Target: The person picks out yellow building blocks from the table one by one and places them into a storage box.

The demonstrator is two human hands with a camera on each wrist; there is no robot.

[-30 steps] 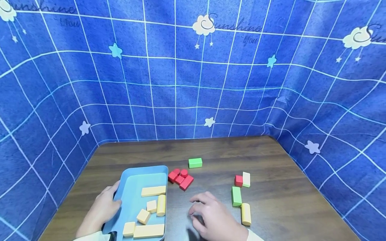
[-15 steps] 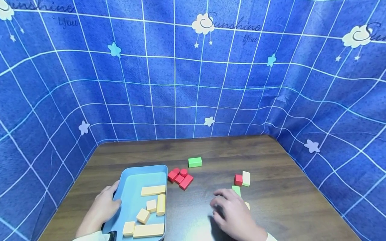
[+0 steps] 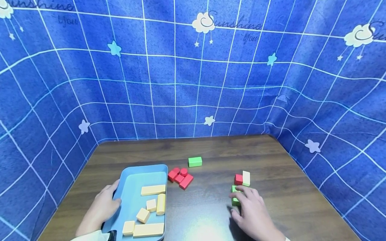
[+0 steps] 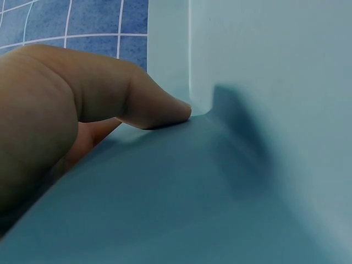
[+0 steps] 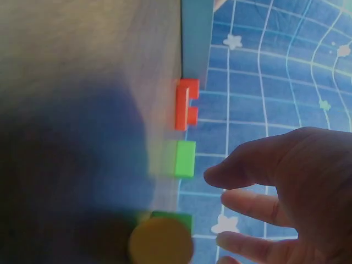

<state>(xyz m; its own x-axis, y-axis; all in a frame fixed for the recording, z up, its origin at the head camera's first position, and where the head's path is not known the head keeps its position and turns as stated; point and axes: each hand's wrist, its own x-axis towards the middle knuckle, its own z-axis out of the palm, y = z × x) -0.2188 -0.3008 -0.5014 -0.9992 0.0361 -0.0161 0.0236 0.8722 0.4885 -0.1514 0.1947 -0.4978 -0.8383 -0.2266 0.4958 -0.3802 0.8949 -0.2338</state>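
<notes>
My left hand (image 3: 103, 206) grips the left rim of a blue tray (image 3: 130, 182), and in the left wrist view its thumb (image 4: 148, 104) lies over the tray's wall. Several pale yellow wooden blocks, including a long block (image 3: 148, 230) and a cylinder (image 3: 161, 204), lie inside the tray. Over the table's right side hovers my right hand (image 3: 254, 211), fingers parted with nothing between them, partly covering a green block (image 3: 235, 201). A yellow cylinder (image 5: 161, 242) shows in the right wrist view, below the fingers; the hand hides it in the head view.
A red cube (image 3: 238, 179) and a pale block (image 3: 246, 178) stand together beyond the right hand. Right of the tray sits a cluster of red blocks (image 3: 186, 181), with another green block (image 3: 195, 162) behind it. Blue patterned cloth (image 3: 193, 83) encloses the wooden table (image 3: 144, 150).
My right hand has moved right across the table, from beside the tray to over the green block and yellow cylinder. My left hand and the tray have stayed in place.
</notes>
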